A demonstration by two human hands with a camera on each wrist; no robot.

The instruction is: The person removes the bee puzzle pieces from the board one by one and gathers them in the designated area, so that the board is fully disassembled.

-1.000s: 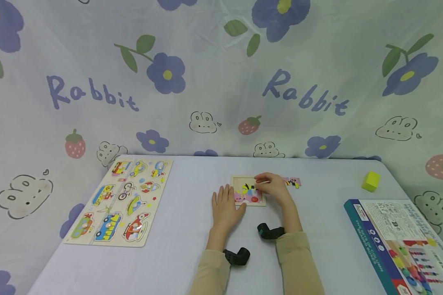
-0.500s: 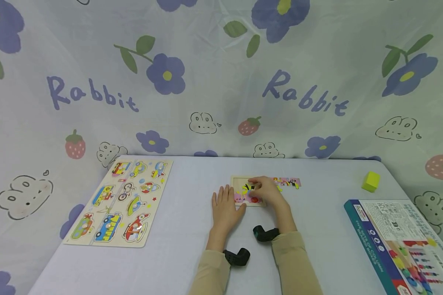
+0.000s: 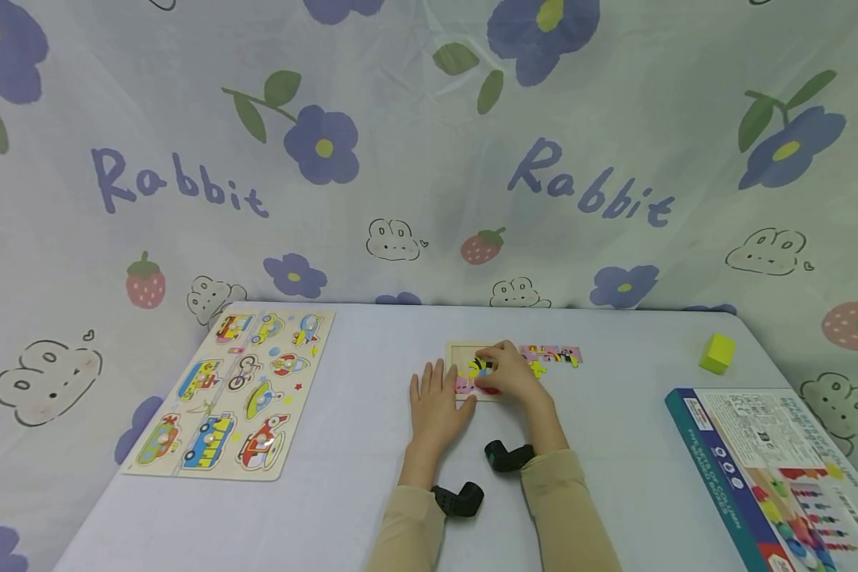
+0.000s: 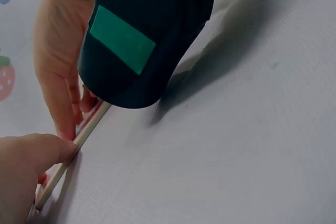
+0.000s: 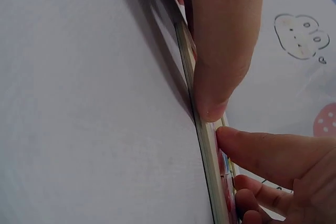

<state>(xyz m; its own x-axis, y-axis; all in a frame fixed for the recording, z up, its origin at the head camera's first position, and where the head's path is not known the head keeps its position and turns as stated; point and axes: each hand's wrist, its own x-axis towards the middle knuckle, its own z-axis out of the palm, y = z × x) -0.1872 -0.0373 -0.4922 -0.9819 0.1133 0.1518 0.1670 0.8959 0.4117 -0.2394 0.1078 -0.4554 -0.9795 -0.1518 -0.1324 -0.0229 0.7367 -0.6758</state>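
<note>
A small wooden jigsaw tray (image 3: 463, 347) lies near the table's middle, its picture pink with yellow and black parts. My left hand (image 3: 432, 405) rests flat at its left side, fingers straight; the left thumb (image 5: 220, 61) presses the near rim in the right wrist view. Over the tray's right part, my right hand (image 3: 518, 377) bends down with thumb and fingertips pinching a puzzle piece (image 5: 226, 162), mostly covered by the fingers. Several pink and yellow loose pieces (image 3: 561, 354) lie right of the tray, partly behind the right hand.
A wooden vehicle puzzle board (image 3: 237, 397) lies on the left of the white-covered table (image 3: 329, 524). A bead-toy box (image 3: 779, 469) sits at the right edge, with a yellow block (image 3: 718, 353) behind it. A patterned curtain (image 3: 429, 159) hangs at the back.
My right hand has moved left, farther over the tray, uncovering more of the loose pieces to its right. The left hand has stayed put.
</note>
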